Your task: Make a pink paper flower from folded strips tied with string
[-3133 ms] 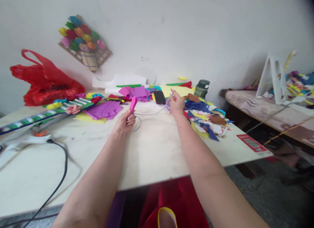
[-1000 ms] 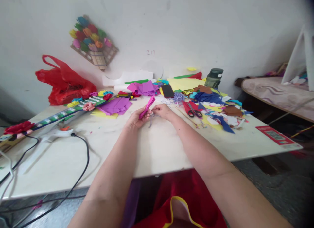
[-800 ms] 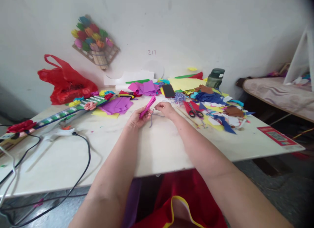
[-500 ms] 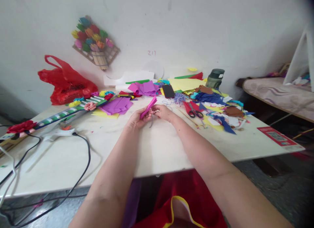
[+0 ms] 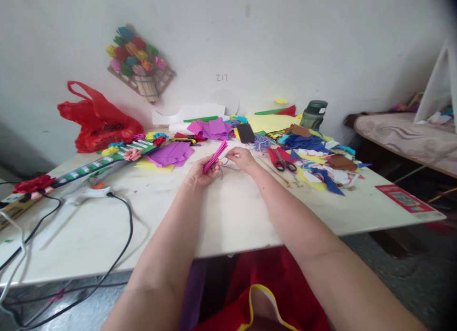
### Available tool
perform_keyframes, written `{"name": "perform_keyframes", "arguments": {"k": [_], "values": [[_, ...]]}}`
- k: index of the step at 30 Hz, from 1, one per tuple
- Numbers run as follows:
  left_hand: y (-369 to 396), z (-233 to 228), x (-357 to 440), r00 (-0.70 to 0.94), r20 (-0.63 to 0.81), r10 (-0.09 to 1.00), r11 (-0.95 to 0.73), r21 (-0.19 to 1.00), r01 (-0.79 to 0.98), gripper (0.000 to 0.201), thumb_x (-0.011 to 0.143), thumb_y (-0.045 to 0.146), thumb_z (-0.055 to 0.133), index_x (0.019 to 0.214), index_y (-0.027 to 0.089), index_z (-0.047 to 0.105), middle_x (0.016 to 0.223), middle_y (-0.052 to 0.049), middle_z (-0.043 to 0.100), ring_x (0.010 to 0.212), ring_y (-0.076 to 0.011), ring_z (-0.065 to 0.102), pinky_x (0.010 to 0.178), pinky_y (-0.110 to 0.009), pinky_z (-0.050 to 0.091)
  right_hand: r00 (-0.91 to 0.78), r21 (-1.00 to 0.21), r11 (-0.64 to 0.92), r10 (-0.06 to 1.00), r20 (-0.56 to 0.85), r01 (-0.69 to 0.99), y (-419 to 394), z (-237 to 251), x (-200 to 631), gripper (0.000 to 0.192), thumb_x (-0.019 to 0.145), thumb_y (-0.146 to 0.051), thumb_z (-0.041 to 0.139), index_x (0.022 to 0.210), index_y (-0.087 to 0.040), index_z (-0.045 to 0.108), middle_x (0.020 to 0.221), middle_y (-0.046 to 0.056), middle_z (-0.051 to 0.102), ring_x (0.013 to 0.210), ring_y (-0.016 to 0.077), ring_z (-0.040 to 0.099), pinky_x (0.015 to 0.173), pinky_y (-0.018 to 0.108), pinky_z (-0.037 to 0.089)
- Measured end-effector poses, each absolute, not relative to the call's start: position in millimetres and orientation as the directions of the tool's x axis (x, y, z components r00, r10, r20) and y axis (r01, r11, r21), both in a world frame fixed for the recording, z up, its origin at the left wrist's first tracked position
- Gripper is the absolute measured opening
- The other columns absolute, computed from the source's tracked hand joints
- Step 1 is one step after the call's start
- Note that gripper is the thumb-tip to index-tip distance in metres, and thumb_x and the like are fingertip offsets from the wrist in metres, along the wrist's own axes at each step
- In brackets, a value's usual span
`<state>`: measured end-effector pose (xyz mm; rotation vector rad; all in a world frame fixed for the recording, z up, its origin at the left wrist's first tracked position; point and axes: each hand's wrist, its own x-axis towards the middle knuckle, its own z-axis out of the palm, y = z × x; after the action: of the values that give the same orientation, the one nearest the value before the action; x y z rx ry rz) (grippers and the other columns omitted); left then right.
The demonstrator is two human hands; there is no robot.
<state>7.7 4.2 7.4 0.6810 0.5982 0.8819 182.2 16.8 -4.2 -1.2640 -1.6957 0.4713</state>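
Observation:
A narrow folded stack of bright pink paper (image 5: 215, 156) stands tilted in my left hand (image 5: 203, 173), whose fingers are closed around its lower part. Grey-purple yarn (image 5: 224, 160) runs from the paper, and its loose end hangs by my left fingers. My right hand (image 5: 241, 158) pinches the yarn a short way to the right of the paper. Behind my right hand lies a loose ball of the same yarn (image 5: 262, 142). To its right, black-handled scissors (image 5: 282, 162) rest on red paper.
Purple sheets (image 5: 173, 155) lie left of my hands; a black phone (image 5: 245, 133) is behind them. Paper scraps (image 5: 307, 143) and a green bottle (image 5: 313, 114) are at right. A white glue gun (image 5: 93, 192) with a black cord, a flower-decorated strip (image 5: 96, 167) and a red bag (image 5: 98, 124) fill the left.
My right hand has moved away from the pink paper to the right, drawing yarn with it. My left hand keeps its hold on the paper.

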Motion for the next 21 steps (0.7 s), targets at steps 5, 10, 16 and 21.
{"name": "perform_keyframes", "arguments": {"k": [5, 10, 16, 21], "values": [[4, 9, 5, 0.486, -0.228, 0.844, 0.475, 0.738, -0.479, 0.024, 0.085, 0.020, 0.042, 0.071, 0.007, 0.057, 0.058, -0.010, 0.061, 0.044, -0.0092, 0.055, 0.040, -0.017, 0.048, -0.052, -0.699, 0.408, 0.881, 0.471, 0.587, 21, -5, 189, 0.012, 0.074, -0.023, 0.059, 0.078, -0.016, 0.068, 0.087, 0.005, 0.068, 0.084, 0.0151, 0.060, 0.081, 0.029, 0.044], [5, 11, 4, 0.492, -0.222, 0.842, 0.476, 0.736, -0.482, 0.023, 0.085, 0.019, 0.042, 0.070, 0.008, 0.055, 0.053, -0.006, 0.056, 0.040, -0.0062, 0.050, 0.036, -0.013, 0.042, -0.063, -0.678, 0.376, 0.897, 0.439, 0.632, 19, -3, 197, 0.025, 0.070, -0.010, 0.053, 0.089, -0.017, 0.067, 0.099, 0.005, 0.066, 0.096, 0.0170, 0.058, 0.090, 0.032, 0.043], [6, 9, 6, 0.505, -0.218, 0.835, 0.473, 0.753, -0.457, 0.021, 0.083, 0.019, 0.043, 0.073, 0.007, 0.057, 0.052, -0.007, 0.056, 0.042, -0.0080, 0.052, 0.036, -0.013, 0.042, -0.056, -0.819, 0.350, 0.929, 0.366, 0.455, 10, 8, 192, 0.051, 0.060, -0.001, 0.042, 0.104, -0.016, 0.062, 0.113, 0.007, 0.061, 0.102, 0.0183, 0.055, 0.081, 0.032, 0.049], [9, 3, 7, 0.542, -0.169, 0.823, 0.451, 0.775, -0.443, 0.020, 0.082, 0.017, 0.044, 0.082, 0.005, 0.060, 0.058, -0.010, 0.061, 0.043, -0.0094, 0.055, 0.039, -0.015, 0.046, -0.251, -0.945, 0.278, 0.940, 0.231, 0.170, 0, 7, 170, 0.039, 0.061, -0.007, 0.047, 0.096, -0.013, 0.061, 0.096, 0.007, 0.065, 0.078, 0.0136, 0.058, 0.048, 0.017, 0.041]]}}
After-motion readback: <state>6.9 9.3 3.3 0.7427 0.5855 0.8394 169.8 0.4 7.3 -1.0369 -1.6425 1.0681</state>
